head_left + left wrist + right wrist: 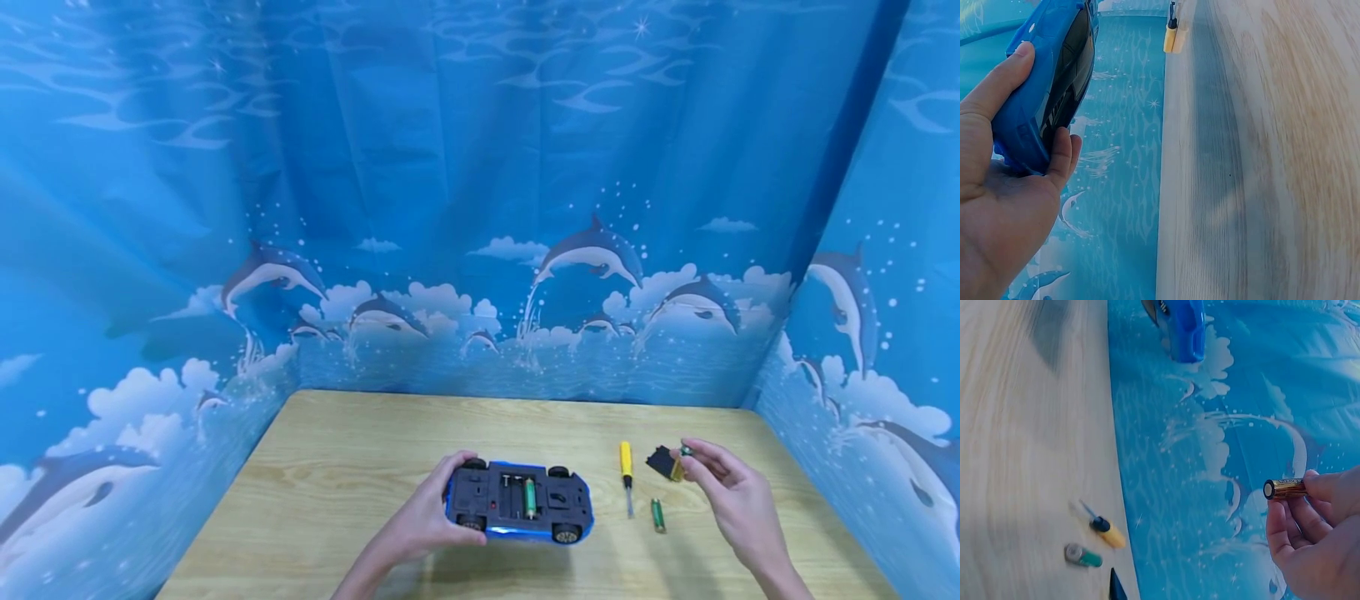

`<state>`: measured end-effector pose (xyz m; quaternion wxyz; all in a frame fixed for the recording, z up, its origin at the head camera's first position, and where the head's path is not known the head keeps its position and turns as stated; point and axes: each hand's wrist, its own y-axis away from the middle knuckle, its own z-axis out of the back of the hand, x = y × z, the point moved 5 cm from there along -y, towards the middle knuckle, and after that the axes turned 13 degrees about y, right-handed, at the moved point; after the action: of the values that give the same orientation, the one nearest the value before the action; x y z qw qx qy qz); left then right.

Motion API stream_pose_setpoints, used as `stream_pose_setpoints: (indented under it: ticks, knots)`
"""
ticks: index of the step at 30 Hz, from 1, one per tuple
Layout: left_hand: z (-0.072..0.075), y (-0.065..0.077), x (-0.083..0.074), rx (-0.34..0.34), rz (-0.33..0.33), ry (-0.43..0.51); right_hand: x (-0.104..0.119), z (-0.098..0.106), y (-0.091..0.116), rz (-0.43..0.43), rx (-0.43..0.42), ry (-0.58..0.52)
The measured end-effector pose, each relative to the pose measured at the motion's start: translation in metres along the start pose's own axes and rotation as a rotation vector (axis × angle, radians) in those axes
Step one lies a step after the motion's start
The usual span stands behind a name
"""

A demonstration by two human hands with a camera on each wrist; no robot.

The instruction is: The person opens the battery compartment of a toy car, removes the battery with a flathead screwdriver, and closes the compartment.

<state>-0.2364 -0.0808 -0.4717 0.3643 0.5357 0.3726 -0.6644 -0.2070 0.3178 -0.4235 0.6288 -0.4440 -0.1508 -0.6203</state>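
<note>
My left hand [429, 518] grips the rear end of a blue toy car [468, 493], thumb on one side and fingers on the other. The car is held above the table with its dark underside facing the head camera. In its uncovered battery compartment lies one green battery [530, 498], beside bare slots. Over to the right, my right hand [738, 504] pinches a gold battery [1288, 489] between thumb and fingertips, its flat end pointing outward. Below that hand a loose green battery [657, 515] lies on the table, near a black battery cover [660, 461].
A yellow-handled screwdriver [626, 467] lies on the wooden table [360, 433] between the car and the loose battery. Blue dolphin-print curtains [420, 167] rise along the table's back and both sides.
</note>
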Motion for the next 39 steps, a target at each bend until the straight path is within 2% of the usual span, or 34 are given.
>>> stream_pose_setpoints:
  ticks: [6, 16, 20, 24, 31, 39]
  knots:
    - [-0.002, 0.001, -0.001, 0.0, -0.008, -0.005, -0.013, 0.005, 0.004, -0.034, -0.007, 0.037]
    - [-0.002, 0.002, 0.0, -0.002, -0.006, 0.007, -0.043, 0.001, 0.005, -0.132, -0.009, 0.12]
    - [-0.001, 0.002, 0.0, -0.002, -0.005, 0.008, -0.055, -0.001, 0.006, -0.189, 0.027, 0.167]
    - [-0.001, 0.001, 0.001, -0.005, -0.001, 0.007, -0.064, -0.005, 0.006, -0.235, 0.069, 0.166]
    - [-0.001, 0.002, 0.002, -0.005, 0.013, 0.011, -0.077, -0.012, 0.008, -0.253, 0.115, 0.142]
    - [-0.002, 0.002, 0.002, -0.006, 0.011, 0.006, -0.09, -0.02, 0.005, -0.327, 0.22, 0.214]
